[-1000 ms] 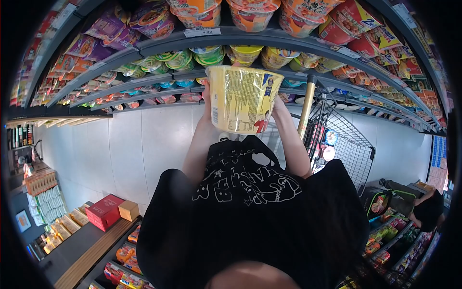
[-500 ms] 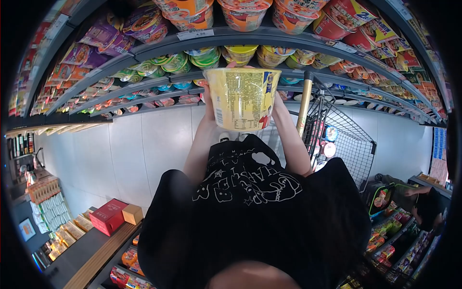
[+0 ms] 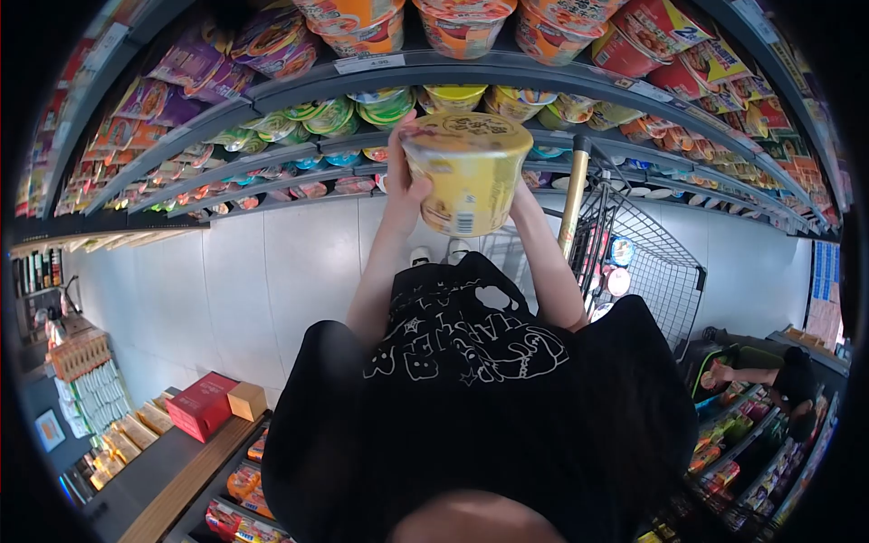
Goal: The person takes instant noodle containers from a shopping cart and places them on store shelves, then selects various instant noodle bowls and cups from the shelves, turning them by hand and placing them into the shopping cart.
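Note:
A yellow instant noodle tub (image 3: 471,176) is held up in front of my chest, its lid tilted partly into sight and a barcode on the side facing me. My left hand (image 3: 404,172) grips its left side, thumb on the front and fingers near the lid rim. At the tub's right side is my right hand (image 3: 520,201), mostly hidden behind it; its fingers do not show.
Shelves (image 3: 434,74) of instant noodle tubs curve across the front. A wire shopping cart (image 3: 661,271) with several tubs inside stands to my right. Another person (image 3: 797,380) is at the lower right. A red box (image 3: 206,405) sits on a counter at the lower left.
The tub has turned and tipped, so the lid now shows and the barcode has moved from the left toward the middle. My left thumb has come onto its front.

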Motion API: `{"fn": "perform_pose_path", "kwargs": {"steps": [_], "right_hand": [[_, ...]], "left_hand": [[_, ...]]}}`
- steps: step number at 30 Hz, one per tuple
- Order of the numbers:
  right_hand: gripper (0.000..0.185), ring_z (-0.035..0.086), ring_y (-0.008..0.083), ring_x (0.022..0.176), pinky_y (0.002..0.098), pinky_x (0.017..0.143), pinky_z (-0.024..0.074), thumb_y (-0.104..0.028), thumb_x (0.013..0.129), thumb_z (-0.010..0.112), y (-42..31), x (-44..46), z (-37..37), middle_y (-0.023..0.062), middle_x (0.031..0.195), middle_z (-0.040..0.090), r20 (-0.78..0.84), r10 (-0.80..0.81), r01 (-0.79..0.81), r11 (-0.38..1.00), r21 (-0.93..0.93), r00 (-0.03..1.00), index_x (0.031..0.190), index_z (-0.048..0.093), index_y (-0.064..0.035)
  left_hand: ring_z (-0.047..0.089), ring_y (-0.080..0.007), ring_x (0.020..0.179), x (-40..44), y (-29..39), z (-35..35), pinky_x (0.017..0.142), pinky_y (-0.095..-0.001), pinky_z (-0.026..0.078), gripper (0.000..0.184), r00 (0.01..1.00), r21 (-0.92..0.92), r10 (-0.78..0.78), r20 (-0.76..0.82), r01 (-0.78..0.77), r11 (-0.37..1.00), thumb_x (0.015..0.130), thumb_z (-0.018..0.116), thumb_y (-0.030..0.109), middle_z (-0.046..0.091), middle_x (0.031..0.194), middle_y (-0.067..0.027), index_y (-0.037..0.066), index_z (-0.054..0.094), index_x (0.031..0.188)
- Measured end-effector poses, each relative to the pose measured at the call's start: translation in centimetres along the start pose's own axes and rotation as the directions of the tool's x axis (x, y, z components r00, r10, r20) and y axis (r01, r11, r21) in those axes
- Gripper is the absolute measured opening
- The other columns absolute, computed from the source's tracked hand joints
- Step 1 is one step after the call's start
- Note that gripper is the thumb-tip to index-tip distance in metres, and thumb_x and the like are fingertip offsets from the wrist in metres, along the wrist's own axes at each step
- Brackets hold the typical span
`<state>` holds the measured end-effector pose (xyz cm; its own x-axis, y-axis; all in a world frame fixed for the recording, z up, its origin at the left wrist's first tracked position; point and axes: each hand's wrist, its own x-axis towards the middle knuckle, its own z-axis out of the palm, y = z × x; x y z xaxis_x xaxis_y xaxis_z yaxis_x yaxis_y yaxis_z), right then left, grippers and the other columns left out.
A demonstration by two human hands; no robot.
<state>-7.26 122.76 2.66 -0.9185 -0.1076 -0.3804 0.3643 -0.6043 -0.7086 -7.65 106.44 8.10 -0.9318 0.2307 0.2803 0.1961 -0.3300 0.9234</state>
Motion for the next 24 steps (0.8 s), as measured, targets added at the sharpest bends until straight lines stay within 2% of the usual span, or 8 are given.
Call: {"fn": "perform_pose_path", "kwargs": {"steps": [2,4,8,12,18,20,22,24], "right_hand": [[0.038,0.053,0.0113,0.093,0.0261,0.079,0.0450,-0.028,0.087,0.047,-0.4,0.3,-0.6,0.0071,0.105,0.055,0.018,-0.155,0.155,0.966,-0.206,0.988,0.113,0.048,-0.0006],[0.044,0.053,0.0090,0.090,0.0244,0.075,0.0449,-0.036,0.088,0.043,-2.4,-0.5,-1.4,0.0062,0.101,0.056,0.059,-0.367,0.367,0.880,-0.302,0.928,0.112,0.049,0.0006],[0.049,0.057,0.0090,0.056,0.0179,0.046,0.0461,-0.035,0.086,0.040,-7.8,-8.2,-1.9,0.0057,0.083,0.057,0.205,-0.115,0.194,0.885,-0.423,0.972,0.117,0.041,0.0026],[0.053,0.059,0.0150,0.049,0.0229,0.043,0.0496,-0.011,0.074,0.064,-8.5,-14.8,-3.4,0.0103,0.085,0.058,0.107,0.012,0.023,0.948,-0.318,0.994,0.116,0.034,0.0007],[0.057,0.060,0.0161,0.080,0.0256,0.050,0.0531,-0.016,0.076,0.062,-2.4,-22.7,-10.4,0.0107,0.103,0.055,-0.139,-0.379,0.383,0.924,0.004,0.915,0.122,0.032,-0.0002],[0.060,0.056,0.0158,0.090,0.0269,0.072,0.0492,-0.023,0.073,0.067,-0.8,-26.6,-12.6,0.0091,0.104,0.054,-0.357,-0.270,0.343,0.926,0.157,0.894,0.118,0.036,0.0013],[0.058,0.059,0.0151,0.080,0.0235,0.052,0.0514,-0.029,0.077,0.062,0.8,-29.0,-14.8,0.0111,0.100,0.055,-0.572,-0.336,0.509,0.844,0.170,0.748,0.119,0.034,-0.0004],[0.059,0.060,0.0161,0.077,0.0222,0.052,0.0511,-0.030,0.077,0.062,1.6,-31.1,-18.9,0.0138,0.107,0.052,-0.728,-0.293,0.494,0.866,0.072,0.619,0.122,0.032,-0.0044]], "left_hand": [[0.042,-0.0214,0.112,-0.1,0.9,0.2,0.092,-0.0341,0.036,0.098,1.000,0.001,-0.010,0.001,0.010,1.000,0.057,0.072,0.046,0.038,0.123,-0.0125,0.005,0.021,0.131],[0.042,-0.0244,0.111,-0.4,1.3,0.3,0.094,-0.0348,0.034,0.105,0.998,0.345,0.032,0.059,-0.050,0.937,0.051,0.076,0.048,0.036,0.123,-0.0132,0.004,0.023,0.129],[0.043,-0.0268,0.110,-0.5,0.4,0.3,0.092,-0.0367,0.035,0.104,0.884,0.617,0.330,0.332,-0.468,0.633,0.042,0.083,0.032,0.039,0.121,-0.0154,0.005,0.028,0.126],[0.040,-0.0345,0.114,0.6,2.0,5.8,0.092,-0.0444,0.032,0.098,0.676,0.459,0.365,0.641,-0.718,0.524,0.044,0.083,0.034,0.034,0.127,-0.0223,0.011,0.031,0.123],[0.038,-0.0412,0.113,-2.3,-0.8,14.1,0.091,-0.0536,0.031,0.096,0.527,0.125,0.384,0.758,-0.695,0.708,0.058,0.077,0.034,0.034,0.126,-0.0220,0.022,0.017,0.131],[0.039,-0.0396,0.112,-3.8,-3.2,17.2,0.092,-0.0505,0.032,0.079,0.527,-0.069,0.451,0.720,-0.593,0.802,0.065,0.072,0.028,0.037,0.124,-0.0213,0.017,0.026,0.129],[0.041,-0.0378,0.111,-4.8,-4.8,19.5,0.093,-0.0459,0.033,0.063,0.462,0.064,0.179,0.869,-0.463,0.884,0.069,0.067,0.021,0.040,0.123,-0.0183,0.011,0.037,0.124],[0.041,-0.0378,0.111,-5.4,-7.3,20.8,0.095,-0.0451,0.031,0.060,0.177,0.219,-0.150,0.973,-0.490,0.844,0.072,0.063,0.019,0.041,0.124,-0.0143,0.010,0.036,0.126]]}}
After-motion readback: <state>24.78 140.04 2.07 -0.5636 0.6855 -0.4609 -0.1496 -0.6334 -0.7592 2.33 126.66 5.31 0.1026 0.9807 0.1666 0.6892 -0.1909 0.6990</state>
